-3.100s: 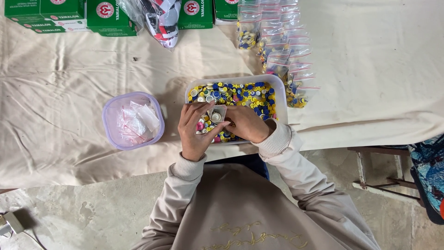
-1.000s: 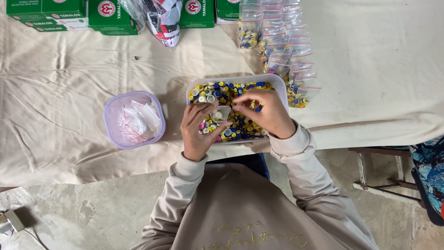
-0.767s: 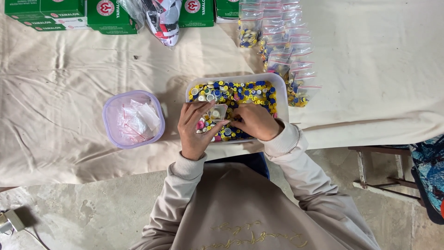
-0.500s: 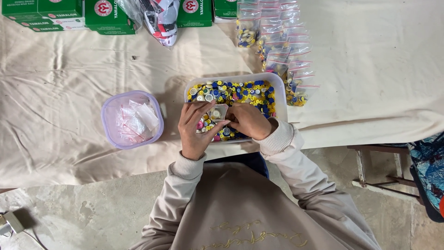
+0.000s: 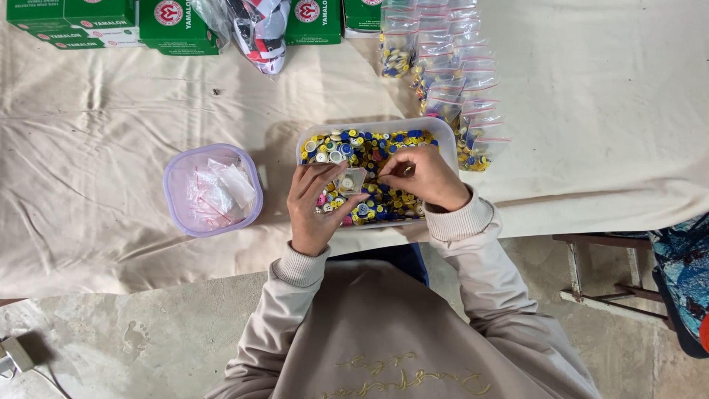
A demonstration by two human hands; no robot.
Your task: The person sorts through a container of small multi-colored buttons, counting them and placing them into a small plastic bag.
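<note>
A table [image 5: 111, 162] draped in cream cloth carries a clear tub [image 5: 443, 133] heaped with small coloured buttons [image 5: 384, 207], with a lilac tub [image 5: 174, 214] of empty bags beside it and filled bags [image 5: 458, 81] stacked behind. A small clear bag [image 5: 351, 180] is held open over the buttons, pinched in the fingers of the left hand [image 5: 314, 207]; being thin and limp, it is best gripped at its mouth. The right hand [image 5: 425, 176] is closed in a pinch just beside the bag; what it grips cannot be made out. The buttons are judged light, hard and slippery.
</note>
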